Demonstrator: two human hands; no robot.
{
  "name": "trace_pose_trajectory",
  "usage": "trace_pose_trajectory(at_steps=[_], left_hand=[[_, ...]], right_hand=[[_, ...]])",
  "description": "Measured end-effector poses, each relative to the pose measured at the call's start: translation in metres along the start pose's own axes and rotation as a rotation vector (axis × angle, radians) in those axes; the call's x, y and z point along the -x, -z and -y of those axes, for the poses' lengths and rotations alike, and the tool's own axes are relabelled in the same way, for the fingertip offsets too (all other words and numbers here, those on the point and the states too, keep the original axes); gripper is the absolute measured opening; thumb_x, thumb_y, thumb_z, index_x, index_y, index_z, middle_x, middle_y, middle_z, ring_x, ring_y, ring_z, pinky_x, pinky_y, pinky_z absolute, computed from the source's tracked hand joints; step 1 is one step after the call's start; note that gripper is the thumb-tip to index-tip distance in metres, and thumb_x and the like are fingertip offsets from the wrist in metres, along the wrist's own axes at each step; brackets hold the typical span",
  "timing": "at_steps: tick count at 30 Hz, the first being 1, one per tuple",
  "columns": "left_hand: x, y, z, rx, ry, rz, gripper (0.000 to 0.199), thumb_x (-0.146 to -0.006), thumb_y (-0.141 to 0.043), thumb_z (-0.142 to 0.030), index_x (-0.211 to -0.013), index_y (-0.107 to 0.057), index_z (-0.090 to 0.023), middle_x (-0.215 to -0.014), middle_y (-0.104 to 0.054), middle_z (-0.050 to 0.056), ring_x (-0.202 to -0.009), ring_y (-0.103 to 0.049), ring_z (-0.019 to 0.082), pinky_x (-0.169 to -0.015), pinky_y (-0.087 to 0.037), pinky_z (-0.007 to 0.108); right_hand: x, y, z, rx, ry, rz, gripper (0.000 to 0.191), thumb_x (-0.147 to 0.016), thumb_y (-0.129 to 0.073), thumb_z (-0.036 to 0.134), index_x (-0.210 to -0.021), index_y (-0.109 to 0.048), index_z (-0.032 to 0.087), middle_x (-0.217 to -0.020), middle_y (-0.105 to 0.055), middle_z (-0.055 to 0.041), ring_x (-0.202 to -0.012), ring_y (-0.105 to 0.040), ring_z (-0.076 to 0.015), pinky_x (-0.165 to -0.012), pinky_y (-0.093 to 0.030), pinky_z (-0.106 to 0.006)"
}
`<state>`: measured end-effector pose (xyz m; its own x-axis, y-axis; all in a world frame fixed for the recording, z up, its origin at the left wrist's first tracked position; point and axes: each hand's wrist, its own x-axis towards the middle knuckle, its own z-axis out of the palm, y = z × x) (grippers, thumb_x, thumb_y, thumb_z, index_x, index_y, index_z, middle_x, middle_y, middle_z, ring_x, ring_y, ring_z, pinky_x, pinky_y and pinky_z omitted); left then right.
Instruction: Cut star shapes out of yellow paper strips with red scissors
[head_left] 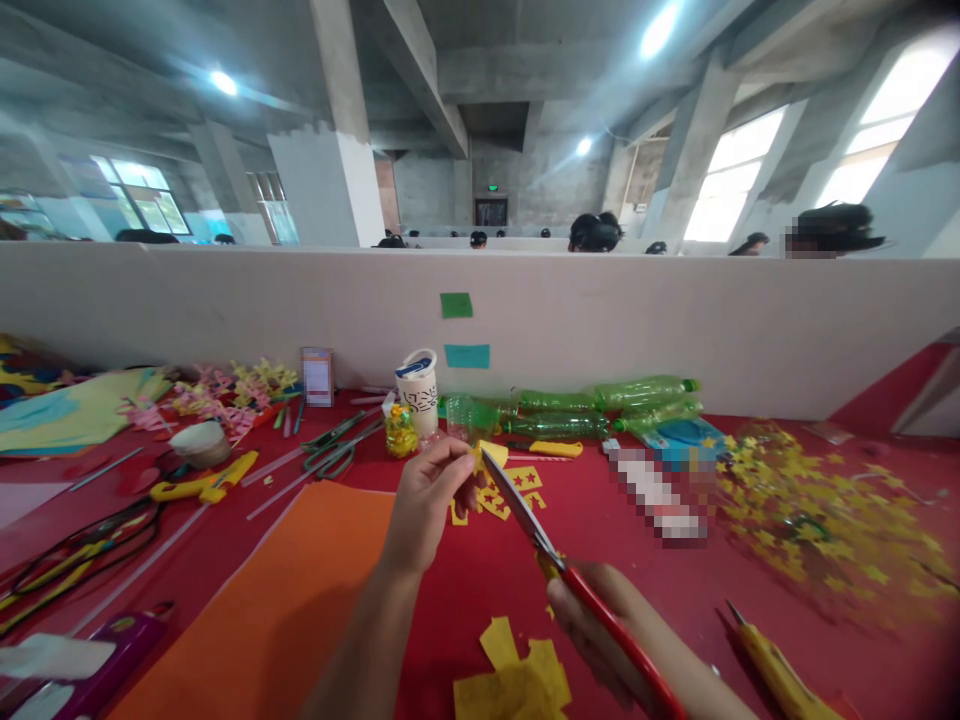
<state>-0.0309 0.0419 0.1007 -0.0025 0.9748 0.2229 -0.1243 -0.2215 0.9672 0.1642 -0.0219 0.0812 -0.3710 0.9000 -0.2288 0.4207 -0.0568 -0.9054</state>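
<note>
Near the centre, my left hand [431,500] pinches a small piece of yellow paper [478,458] between thumb and fingers. My right hand [607,620] is wrapped round the red handles of a pair of scissors [517,500], whose blades point up and left, their tips at the yellow piece. Beyond and beneath the tips lie yellow scraps with star-shaped holes [523,480]. More yellow paper pieces [514,690] lie on the red table at the front edge of the view.
Orange paper [322,590] covers the left middle. Green plastic bottles [555,425] and a white cup [417,395] stand or lie before the partition [360,310]. Yellow stars [832,540] spread at right, near a yellow-handled tool [780,670]. Yellow scissors [206,485] and a purple tool [112,670] lie left.
</note>
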Motion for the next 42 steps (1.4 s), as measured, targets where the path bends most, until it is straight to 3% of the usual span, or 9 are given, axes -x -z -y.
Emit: trace_pose_trajectory(at_steps=[10, 17, 19, 22, 26, 30, 35, 38, 42], left_hand=[[0.001, 0.003, -0.001, 0.054, 0.012, 0.066, 0.016, -0.082, -0.053, -0.025, -0.069, -0.057, -0.016, -0.056, -0.051, -0.003, -0.047, -0.047, 0.008, -0.044, -0.036, 0.019], [-0.004, 0.008, -0.001, 0.131, -0.038, -0.066, 0.015, -0.08, -0.055, -0.02, -0.066, -0.056, -0.015, -0.066, -0.053, -0.002, -0.048, -0.044, 0.005, -0.04, -0.032, 0.017], [-0.005, 0.01, -0.003, 0.131, -0.026, -0.059, 0.017, -0.078, -0.055, -0.019, -0.062, -0.054, -0.014, -0.08, -0.058, 0.001, -0.048, -0.046, 0.004, -0.039, -0.031, 0.017], [-0.004, 0.01, -0.006, 0.148, 0.044, 0.053, 0.018, -0.078, -0.055, -0.019, -0.062, -0.054, -0.013, -0.095, -0.061, 0.004, -0.049, -0.052, 0.006, -0.04, -0.035, 0.019], [0.002, -0.001, -0.008, 0.251, 0.119, 0.203, 0.017, -0.08, -0.053, -0.018, -0.064, -0.055, -0.013, -0.087, -0.064, 0.006, -0.054, -0.058, 0.011, -0.046, -0.041, 0.023], [0.012, -0.021, -0.01, 0.378, 0.158, 0.289, 0.016, -0.079, -0.051, -0.015, -0.064, -0.056, -0.013, -0.076, -0.065, 0.006, -0.057, -0.06, 0.014, -0.053, -0.045, 0.025], [0.026, -0.037, -0.009, 0.5, 0.216, 0.481, 0.018, -0.076, -0.047, -0.015, -0.062, -0.057, -0.011, -0.072, -0.064, 0.007, -0.053, -0.061, 0.014, -0.05, -0.046, 0.025], [0.032, -0.034, -0.005, 0.576, 0.271, 0.555, 0.018, -0.076, -0.043, -0.017, -0.062, -0.054, -0.013, -0.065, -0.062, 0.005, -0.042, -0.057, 0.012, -0.04, -0.039, 0.021], [0.036, -0.021, 0.011, 0.647, 0.381, 0.488, 0.018, -0.077, -0.044, -0.019, -0.061, -0.05, -0.015, -0.056, -0.057, 0.002, -0.036, -0.049, 0.007, -0.036, -0.031, 0.017]], right_hand=[[0.006, 0.002, -0.022, -0.195, 0.095, 0.139, 0.048, -0.089, -0.038, 0.062, -0.071, -0.045, 0.018, -0.042, -0.039, 0.0085, -0.038, -0.035, -0.0063, -0.045, -0.031, -0.019], [0.01, 0.011, -0.02, -0.186, 0.093, 0.221, 0.048, -0.085, -0.045, 0.063, -0.067, -0.044, 0.019, -0.04, -0.036, 0.009, -0.036, -0.032, -0.0057, -0.04, -0.028, -0.018], [0.011, 0.012, -0.016, -0.197, 0.111, 0.164, 0.049, -0.085, -0.044, 0.064, -0.066, -0.043, 0.019, -0.041, -0.037, 0.0083, -0.037, -0.033, -0.0064, -0.04, -0.028, -0.019], [0.007, 0.013, -0.012, -0.207, 0.118, -0.004, 0.047, -0.084, -0.047, 0.061, -0.062, -0.042, 0.02, -0.039, -0.039, 0.0071, -0.037, -0.035, -0.0075, -0.041, -0.028, -0.02], [-0.004, 0.014, -0.012, -0.318, 0.153, -0.208, 0.034, -0.079, -0.062, 0.049, -0.072, -0.045, 0.021, -0.047, -0.049, 0.0063, -0.036, -0.04, -0.0082, -0.038, -0.029, -0.02], [-0.011, 0.016, -0.013, -0.429, 0.315, -0.313, 0.028, -0.08, -0.065, 0.041, -0.076, -0.046, 0.02, -0.046, -0.047, 0.0076, -0.035, -0.039, -0.0083, -0.038, -0.031, -0.021], [-0.011, 0.021, -0.009, -0.405, 0.365, -0.438, 0.028, -0.079, -0.066, 0.041, -0.074, -0.048, 0.02, -0.044, -0.046, 0.0072, -0.035, -0.039, -0.0079, -0.036, -0.03, -0.02], [-0.007, 0.019, -0.007, -0.434, 0.34, -0.313, 0.03, -0.077, -0.067, 0.041, -0.074, -0.045, 0.021, -0.04, -0.046, 0.0084, -0.031, -0.037, -0.0081, -0.034, -0.03, -0.021], [-0.001, 0.003, -0.012, -0.432, 0.209, -0.084, 0.027, -0.077, -0.065, 0.038, -0.073, -0.045, 0.021, -0.038, -0.045, 0.0093, -0.03, -0.038, -0.0082, -0.033, -0.028, -0.02]])
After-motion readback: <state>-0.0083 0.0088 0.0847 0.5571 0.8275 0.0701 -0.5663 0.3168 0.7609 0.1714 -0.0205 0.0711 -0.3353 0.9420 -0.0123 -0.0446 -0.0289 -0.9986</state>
